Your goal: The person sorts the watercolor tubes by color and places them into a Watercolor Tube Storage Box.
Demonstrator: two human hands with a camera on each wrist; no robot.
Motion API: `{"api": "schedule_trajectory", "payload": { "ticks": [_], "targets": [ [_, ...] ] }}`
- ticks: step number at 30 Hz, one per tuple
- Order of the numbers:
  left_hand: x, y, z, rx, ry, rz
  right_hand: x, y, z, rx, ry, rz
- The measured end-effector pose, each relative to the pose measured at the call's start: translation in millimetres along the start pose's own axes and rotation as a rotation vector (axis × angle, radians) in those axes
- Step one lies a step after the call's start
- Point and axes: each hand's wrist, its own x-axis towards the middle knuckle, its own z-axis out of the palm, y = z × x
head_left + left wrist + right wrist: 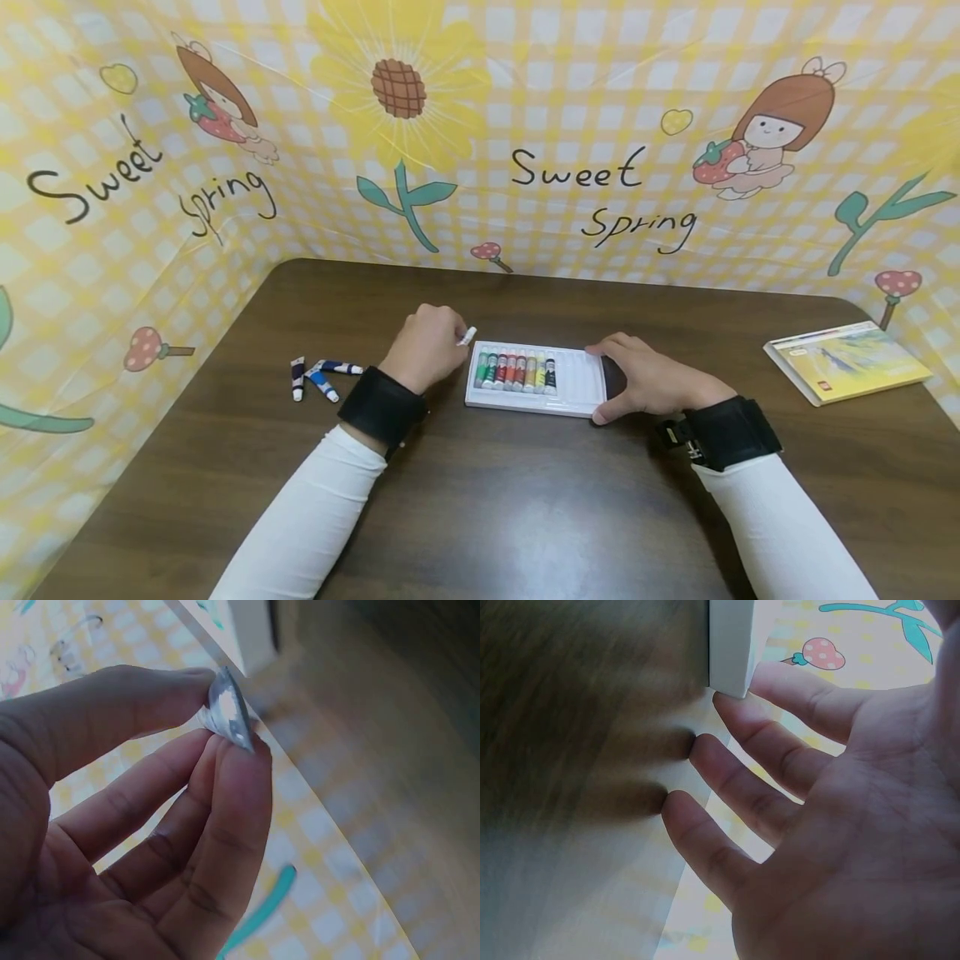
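Between the thumb and fingertips of my left hand is a small paint tube, its white end showing just off the tray's far left corner. In the left wrist view, the paint tube's silvery crimped end sticks out of the pinch. A white plastic tray lies flat on the table with a row of several coloured paint tubes, green through red and yellow to black. My right hand holds the tray's right end, thumb at the near corner and index finger at the far one; its other fingers reach down beside the tray's edge.
Several blue and dark paint tubes lie loose on the brown table, left of my left wrist. A yellow box lies at the far right. Patterned yellow cloth hangs behind the table and along its left side.
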Motion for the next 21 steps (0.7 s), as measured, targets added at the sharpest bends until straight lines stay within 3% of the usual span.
{"api": "schedule_trajectory", "payload": {
  "ticks": [21],
  "targets": [
    [8.9, 80.9, 43.3, 0.011, -0.051, 0.166, 2.5, 1.3, -0.9, -0.013, 0.009, -0.021]
  ]
}}
